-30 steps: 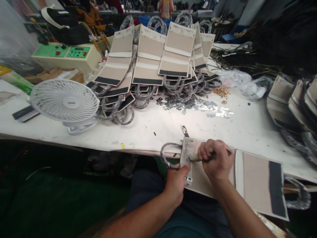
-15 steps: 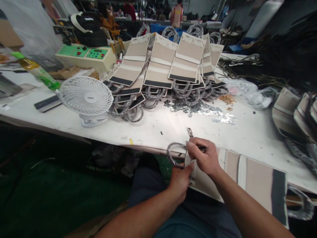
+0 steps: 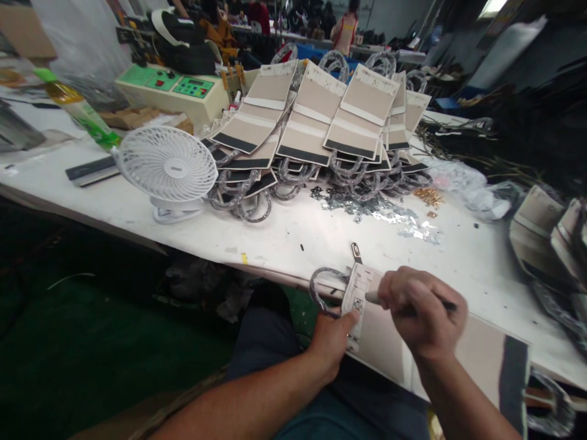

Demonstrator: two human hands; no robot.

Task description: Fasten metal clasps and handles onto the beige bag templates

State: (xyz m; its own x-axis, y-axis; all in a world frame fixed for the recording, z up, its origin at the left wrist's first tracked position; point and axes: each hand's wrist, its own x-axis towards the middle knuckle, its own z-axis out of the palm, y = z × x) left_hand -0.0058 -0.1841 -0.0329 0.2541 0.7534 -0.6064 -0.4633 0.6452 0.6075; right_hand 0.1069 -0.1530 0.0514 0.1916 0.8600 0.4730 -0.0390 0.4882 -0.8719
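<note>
A long beige bag panel (image 3: 383, 339) with white strips and a dark band lies across the table's front edge and my lap. Plastic-wrapped loop handles stick out at both ends, the near-left handle (image 3: 316, 287) among them. My left hand (image 3: 328, 345) pinches the panel's left end, thumb on top beside a small metal plate (image 3: 358, 304). My right hand (image 3: 426, 311) is closed round a slim tool (image 3: 372, 297) with a dark rear end and a greyish tip, held just right of that plate. A strap with a metal end (image 3: 356, 252) pokes out beyond the panel.
A white fan (image 3: 167, 168) stands on the left of the table (image 3: 275, 238). Stacked bag panels (image 3: 312, 116) fill the back, with scattered silver plates (image 3: 389, 211) and brass pieces (image 3: 428, 197) before them. More panels (image 3: 534, 226) stand at right. A person (image 3: 345, 33) is far behind.
My right hand has moved right and back from the panel's left end with the tool, uncovering the metal plate. My left hand keeps its hold. The view has shifted slightly.
</note>
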